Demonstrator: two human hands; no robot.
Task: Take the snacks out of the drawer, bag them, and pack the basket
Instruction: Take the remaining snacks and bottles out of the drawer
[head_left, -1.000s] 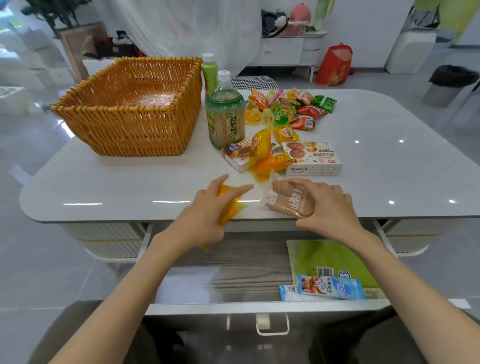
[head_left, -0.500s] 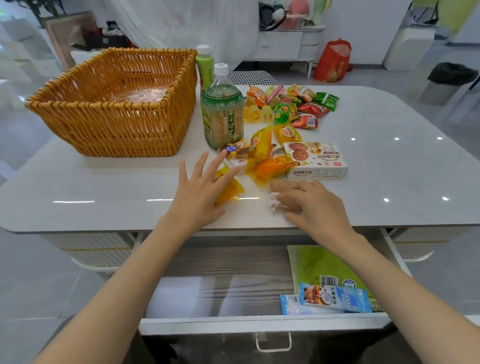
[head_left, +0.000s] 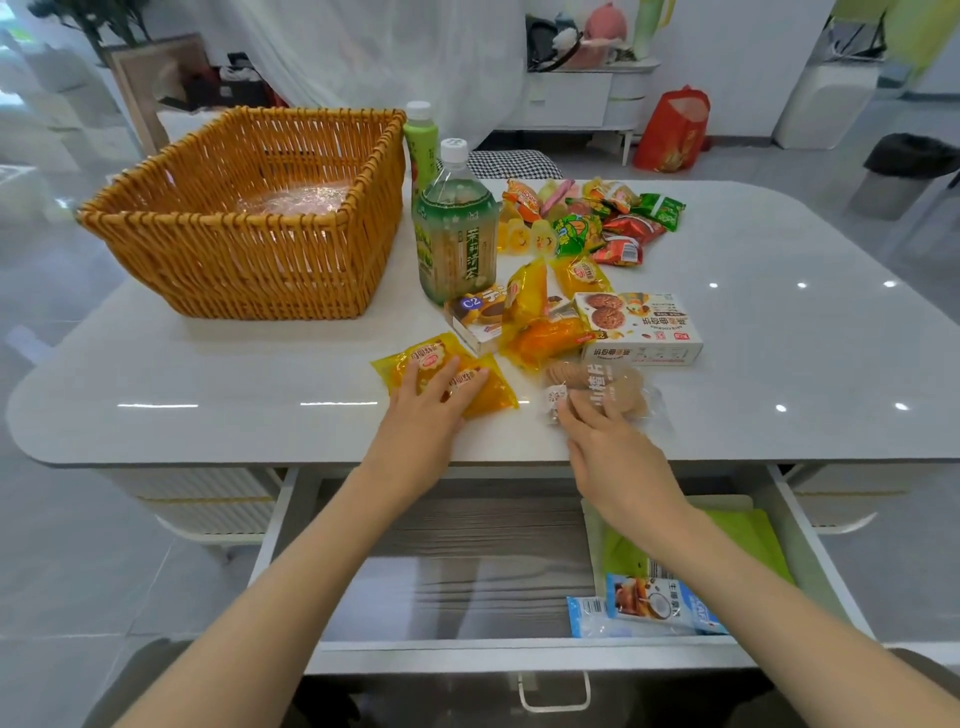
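Head view: both forearms reach over the open drawer (head_left: 519, 652) onto the near strip of the worktop (head_left: 208, 395).

- Left hand (head_left: 423, 415): fingers straight and a little spread, lying flat on two overlapping yellow packets (head_left: 488, 395); nothing gripped.
- Right hand (head_left: 618, 457): fingers lightly bent, tips touching the near left corner of a clear biscuit packet (head_left: 618, 387); they rest on it rather than close round it. Thumb hidden.
- Both packets lie close to the worktop's near edge, just beside each other, not touching.
- Just behind them: a cookie box (head_left: 641, 327), a small C2 box (head_left: 475, 319) and orange packets (head_left: 543, 335), crowded together. Behind those stands a tea bottle (head_left: 457, 234), upright, with a slimmer green bottle (head_left: 422, 150) further back. A heap of small sweets (head_left: 597, 218) lies to the right of the bottles.
- Basket (head_left: 234, 270): far left, well apart from both hands, something in crinkled clear wrap on its floor.
- Drawer: a green bag (head_left: 748, 535) at its right side, a blue-and-white packet (head_left: 649, 608) on the bag's near end by the front rim; wood-grain floor shows to the left.
- Room: bare white surface between basket and near edge, left of the left hand; a wide bare stretch right of the cookie box out to the rounded corner.
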